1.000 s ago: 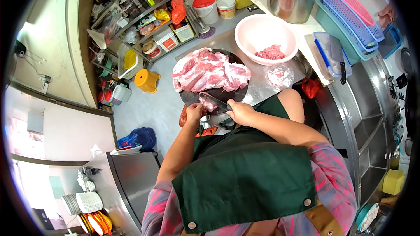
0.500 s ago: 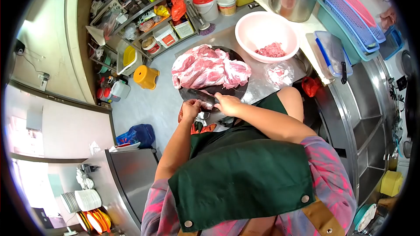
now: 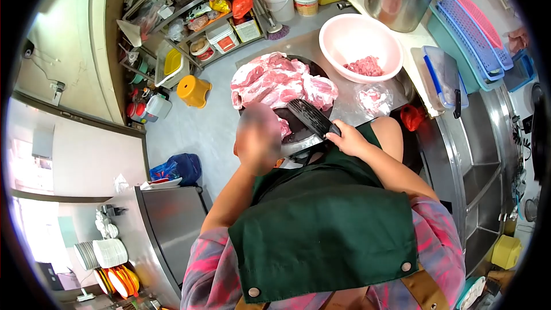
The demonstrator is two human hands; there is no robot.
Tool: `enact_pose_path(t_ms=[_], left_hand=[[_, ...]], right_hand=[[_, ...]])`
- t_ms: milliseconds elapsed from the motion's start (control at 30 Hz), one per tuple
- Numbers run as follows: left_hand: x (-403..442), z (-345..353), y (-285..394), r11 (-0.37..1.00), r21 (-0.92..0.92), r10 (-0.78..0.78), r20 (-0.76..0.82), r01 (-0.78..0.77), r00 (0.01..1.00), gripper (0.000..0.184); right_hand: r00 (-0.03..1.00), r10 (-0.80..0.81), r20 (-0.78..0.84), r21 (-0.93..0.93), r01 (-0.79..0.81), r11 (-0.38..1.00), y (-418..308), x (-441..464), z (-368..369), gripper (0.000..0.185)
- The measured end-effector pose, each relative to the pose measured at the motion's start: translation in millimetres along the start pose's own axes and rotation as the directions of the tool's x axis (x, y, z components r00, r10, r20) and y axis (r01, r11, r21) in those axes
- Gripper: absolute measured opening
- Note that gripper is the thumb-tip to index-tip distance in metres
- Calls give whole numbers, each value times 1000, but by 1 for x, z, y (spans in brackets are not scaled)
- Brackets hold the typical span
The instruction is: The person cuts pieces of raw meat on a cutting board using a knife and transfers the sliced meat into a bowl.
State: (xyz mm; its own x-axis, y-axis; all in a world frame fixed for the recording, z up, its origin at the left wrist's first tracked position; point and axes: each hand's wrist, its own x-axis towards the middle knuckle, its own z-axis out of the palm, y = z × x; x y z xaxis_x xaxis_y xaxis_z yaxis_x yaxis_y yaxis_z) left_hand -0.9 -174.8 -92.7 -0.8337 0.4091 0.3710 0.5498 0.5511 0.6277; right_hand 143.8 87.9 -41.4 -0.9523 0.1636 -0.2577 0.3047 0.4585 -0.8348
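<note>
Right hand [image 3: 349,139] gripped knife [image 3: 310,117] | left hand [image 3: 258,144] blurred, couldn't tell grip | meat [image 3: 272,80], 12 o'clock: looked heavy, floppy, slippery; seemed best held underneath

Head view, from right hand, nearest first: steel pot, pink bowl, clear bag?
1. Clear bag: ahead of the right hand, slightly right.
2. Pink bowl: beyond the bag.
3. Steel pot: farthest, ahead and right.

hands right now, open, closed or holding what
Left hand: blurred, beside the small meat piece; open or closed, and whether it holds anything, can't be told.
Right hand: closed on the knife.
</note>
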Motion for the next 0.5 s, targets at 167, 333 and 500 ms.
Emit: enact_pose_path(t_ms=[167, 333, 500], left_hand=[[-5, 12, -6, 966, 4, -253, 228, 259, 940, 26], [-15, 24, -35, 880, -131, -440, 143, 457, 887, 17], [-22, 20, -48, 817, -212, -511, 165, 536, 844, 15]], right_hand=[[997, -81, 18, 14, 81, 997, -6, 10, 16, 32], [986, -122, 113, -2, 123, 992, -13, 29, 43, 36], [967, -68, 245, -76, 89, 993, -13, 39, 66, 38]])
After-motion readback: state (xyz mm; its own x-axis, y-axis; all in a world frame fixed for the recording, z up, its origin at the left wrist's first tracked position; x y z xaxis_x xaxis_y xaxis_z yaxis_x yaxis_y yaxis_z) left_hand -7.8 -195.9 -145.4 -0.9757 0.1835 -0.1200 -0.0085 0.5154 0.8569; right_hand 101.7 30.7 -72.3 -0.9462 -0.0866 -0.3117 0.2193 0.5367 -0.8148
